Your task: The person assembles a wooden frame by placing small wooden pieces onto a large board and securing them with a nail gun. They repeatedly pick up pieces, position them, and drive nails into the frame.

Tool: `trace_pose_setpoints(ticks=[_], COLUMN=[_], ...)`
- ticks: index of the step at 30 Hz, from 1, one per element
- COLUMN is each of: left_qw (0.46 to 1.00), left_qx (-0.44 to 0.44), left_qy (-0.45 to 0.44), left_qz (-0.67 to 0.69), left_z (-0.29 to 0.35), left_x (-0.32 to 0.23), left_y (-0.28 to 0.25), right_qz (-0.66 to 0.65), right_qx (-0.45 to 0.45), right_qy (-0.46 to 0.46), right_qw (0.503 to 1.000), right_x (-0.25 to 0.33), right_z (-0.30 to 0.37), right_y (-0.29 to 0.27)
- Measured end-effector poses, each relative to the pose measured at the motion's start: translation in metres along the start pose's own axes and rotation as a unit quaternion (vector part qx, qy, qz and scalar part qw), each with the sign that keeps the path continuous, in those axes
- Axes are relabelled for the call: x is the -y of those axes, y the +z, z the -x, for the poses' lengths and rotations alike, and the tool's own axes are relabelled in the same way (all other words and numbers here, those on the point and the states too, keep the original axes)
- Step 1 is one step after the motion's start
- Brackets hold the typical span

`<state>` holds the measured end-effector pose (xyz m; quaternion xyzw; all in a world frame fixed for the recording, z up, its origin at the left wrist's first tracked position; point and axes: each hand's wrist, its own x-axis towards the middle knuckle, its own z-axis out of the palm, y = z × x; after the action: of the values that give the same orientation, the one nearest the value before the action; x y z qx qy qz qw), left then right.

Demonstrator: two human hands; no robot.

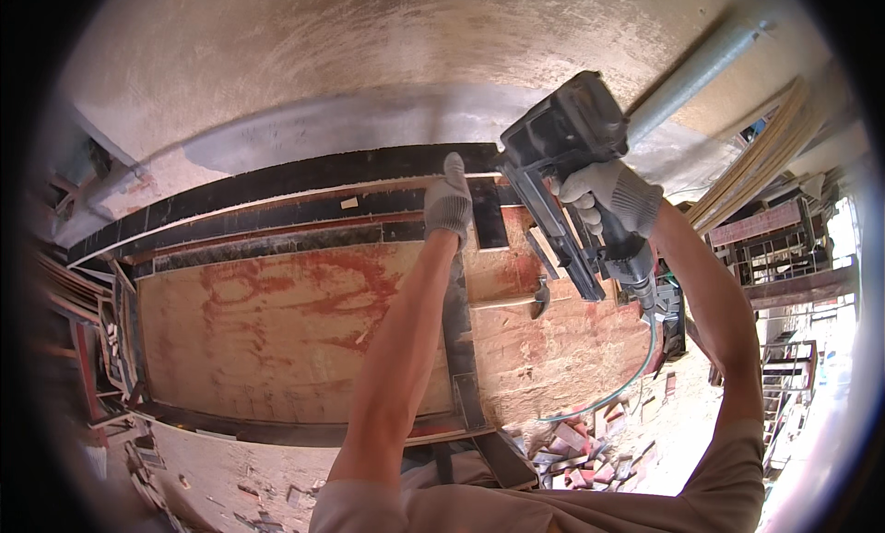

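My right hand (616, 196), in a grey knit glove, grips the handle of a black nail gun (567, 127) raised above the right part of a wooden panel frame. The nailer's nose is close to a long black-faced board (304, 175) along the frame's far side. My gloved left hand (449, 206) is closed on this board, left of the nailer, with one digit stretched up along its face; its other fingers are mostly hidden. Below the nail gun, a hammer (542, 298) lies on the plywood panel (267, 335). A small wood chip (348, 203) rests on the frame strips.
A green air hose (636, 376) curves across the right side. Broken wood offcuts (590, 455) are heaped near me. A plastered wall (323, 44) runs behind the frame, with a grey pipe (701, 72) and long bent strips (761, 155) at the far right.
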<state>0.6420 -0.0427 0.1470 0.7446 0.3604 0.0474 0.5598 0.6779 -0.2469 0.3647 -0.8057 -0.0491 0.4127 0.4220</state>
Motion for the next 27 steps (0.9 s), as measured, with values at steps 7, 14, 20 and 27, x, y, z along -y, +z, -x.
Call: trace_pose_setpoints(ticks=[7, 14, 20, 27], left_qw=[0.999, 0.957, 0.956, 0.963], left_qx=[0.038, 0.154, 0.121, 0.044], left_qy=[0.005, -0.063, -0.067, -0.035], left_qz=[0.007, 0.239, 0.26, 0.265], left_z=[-0.031, 0.004, 0.087, 0.185], left_x=[0.022, 0.005, 0.06, 0.045], left_y=[0.01, -0.005, 0.027, 0.19], right_qz=[-0.011, 0.003, -0.118, 0.199], right_qx=[-0.09, -0.179, -0.191, -0.092], right_qy=[-0.019, 0.135, 0.249, 0.137], right_qw=[0.996, 0.975, 0.942, 0.966], right_x=[-0.112, -0.448, -0.669, -0.858], right_z=[0.074, 0.233, 0.312, 0.367], right_y=[-0.028, 0.059, 0.199, 0.323])
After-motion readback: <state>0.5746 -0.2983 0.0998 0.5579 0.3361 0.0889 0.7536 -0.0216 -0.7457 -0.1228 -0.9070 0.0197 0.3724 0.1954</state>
